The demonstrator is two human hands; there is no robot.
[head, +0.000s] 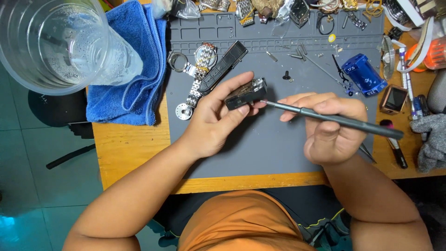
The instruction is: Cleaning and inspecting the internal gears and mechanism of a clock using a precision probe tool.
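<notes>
My left hand (214, 117) holds a small dark rectangular watch case (246, 93) between thumb and fingers, above a grey work mat (260, 148). My right hand (331, 128) grips a long grey screwdriver (344, 120) lying across its fingers. The screwdriver's thin tip touches the right end of the watch case. Both hands hover over the middle of the mat.
A silver bracelet watch (200, 69) and a black strap (224, 66) lie on the mat's upper left. A blue cloth (134, 69) and a clear plastic cup (55, 42) sit left. A blue box (364, 74), small screws, tweezers and pens lie right.
</notes>
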